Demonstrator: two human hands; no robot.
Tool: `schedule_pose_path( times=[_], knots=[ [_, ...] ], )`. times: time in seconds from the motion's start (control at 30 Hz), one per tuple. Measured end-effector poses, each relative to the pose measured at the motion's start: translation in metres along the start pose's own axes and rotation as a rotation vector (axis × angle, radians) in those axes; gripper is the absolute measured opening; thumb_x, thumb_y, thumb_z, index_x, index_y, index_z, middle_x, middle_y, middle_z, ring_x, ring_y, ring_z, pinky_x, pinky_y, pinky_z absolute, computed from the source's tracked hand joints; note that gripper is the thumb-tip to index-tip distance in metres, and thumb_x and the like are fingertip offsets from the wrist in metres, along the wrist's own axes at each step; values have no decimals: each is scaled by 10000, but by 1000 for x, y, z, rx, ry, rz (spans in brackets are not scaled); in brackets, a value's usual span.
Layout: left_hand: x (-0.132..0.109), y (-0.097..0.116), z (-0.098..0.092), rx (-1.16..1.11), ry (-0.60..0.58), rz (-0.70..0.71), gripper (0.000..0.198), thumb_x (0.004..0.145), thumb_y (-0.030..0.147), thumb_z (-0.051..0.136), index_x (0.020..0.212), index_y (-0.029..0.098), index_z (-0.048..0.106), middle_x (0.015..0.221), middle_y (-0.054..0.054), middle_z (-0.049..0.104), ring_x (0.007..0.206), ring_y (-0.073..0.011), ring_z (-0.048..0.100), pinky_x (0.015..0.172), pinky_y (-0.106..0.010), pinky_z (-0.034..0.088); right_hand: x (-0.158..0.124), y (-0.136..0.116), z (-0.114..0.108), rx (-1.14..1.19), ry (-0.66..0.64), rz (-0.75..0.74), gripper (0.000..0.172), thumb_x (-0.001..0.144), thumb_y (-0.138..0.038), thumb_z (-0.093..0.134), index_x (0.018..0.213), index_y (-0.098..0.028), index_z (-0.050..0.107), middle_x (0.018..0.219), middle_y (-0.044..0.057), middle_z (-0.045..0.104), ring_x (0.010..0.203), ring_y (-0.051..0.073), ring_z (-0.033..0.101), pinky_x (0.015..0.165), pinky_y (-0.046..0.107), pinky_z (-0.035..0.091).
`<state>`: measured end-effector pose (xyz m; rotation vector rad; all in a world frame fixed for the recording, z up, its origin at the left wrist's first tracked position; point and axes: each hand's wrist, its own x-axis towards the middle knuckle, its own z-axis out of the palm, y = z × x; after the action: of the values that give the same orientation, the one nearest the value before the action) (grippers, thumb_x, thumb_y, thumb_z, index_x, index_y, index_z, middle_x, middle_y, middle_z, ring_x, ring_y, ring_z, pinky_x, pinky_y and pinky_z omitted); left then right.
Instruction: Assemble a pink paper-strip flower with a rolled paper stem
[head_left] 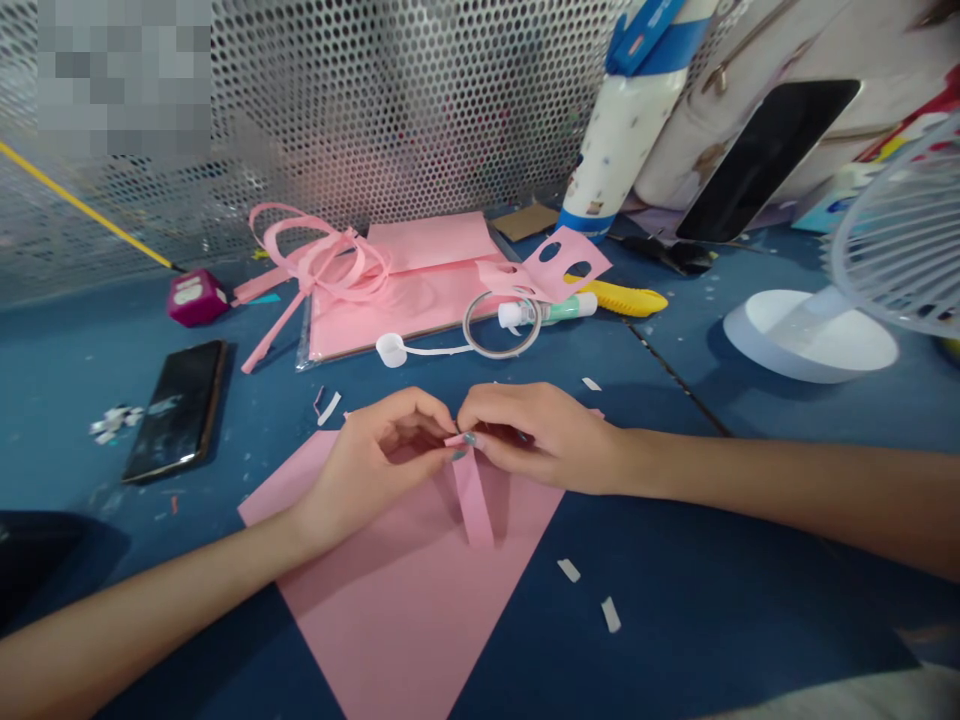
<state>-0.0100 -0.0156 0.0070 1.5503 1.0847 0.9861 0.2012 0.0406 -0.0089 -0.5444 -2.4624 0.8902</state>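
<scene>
Between my two hands a narrow pink paper strip [474,500] is pinched at its upper end, and its lower end hangs down over the pink paper sheet [405,620]. My left hand [382,455] is closed, thumb and forefinger on the strip's top. From the other side my right hand [544,435] also pinches the same end, its fingertips touching those of the left. The fingers partly hide the strip's folded top. Flat on the blue table [675,600], the sheet lies under both hands with a corner pointing toward me.
Beyond my hands lie a tape ring [469,325], a glue stick [566,310], a yellow cutter [622,298], a pink paper pack [360,325] and curled strips [322,265]. A phone [180,410] is at left, a small fan [810,335] at right. White scraps [611,614] are scattered nearby.
</scene>
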Motion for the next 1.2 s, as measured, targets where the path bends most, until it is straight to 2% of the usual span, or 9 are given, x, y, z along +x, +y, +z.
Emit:
schedule_pose_path(
  times=[0.17,0.33,0.5,0.73,1.0,1.2],
  knots=[
    [1,0,-2,-7,45,11,80,803,104,755,828,167,711,797,-9,741,764,-118,731,735,-198,614,-1,0,0,-46,3,-47,158,994,-204,412,942,-186,561,845,17,592,739,134,532,625,234,359],
    [1,-1,-3,10,54,35,97,801,78,725,799,175,729,792,-9,755,748,-120,733,727,-202,616,0,-3,-2,-16,-15,7,87,968,-237,479,917,-193,534,766,-20,579,623,109,487,583,221,336],
    [-1,-2,-2,49,57,63,118,796,68,708,788,181,740,801,-24,765,764,-142,736,735,-234,622,1,-3,-3,38,-35,12,230,995,-368,497,846,-194,520,728,-29,568,588,98,459,555,217,308],
    [-3,-3,1,63,39,70,136,799,59,719,770,188,751,828,-22,756,776,-135,731,742,-221,612,-1,-4,-1,-3,-42,51,132,928,-271,573,833,-190,530,714,-40,576,584,88,454,559,214,296],
    [-3,-2,0,179,45,193,133,826,64,724,788,191,729,838,-16,706,785,-126,689,718,-228,571,2,-2,-1,56,-81,71,155,957,-308,552,873,-182,588,760,-26,605,613,91,469,589,222,319],
    [-1,-3,0,236,17,150,138,804,63,734,765,179,671,837,2,650,775,-120,643,735,-251,517,3,0,-1,124,-72,121,188,949,-319,601,824,-179,611,706,-47,584,609,80,479,592,211,327]
  ],
)
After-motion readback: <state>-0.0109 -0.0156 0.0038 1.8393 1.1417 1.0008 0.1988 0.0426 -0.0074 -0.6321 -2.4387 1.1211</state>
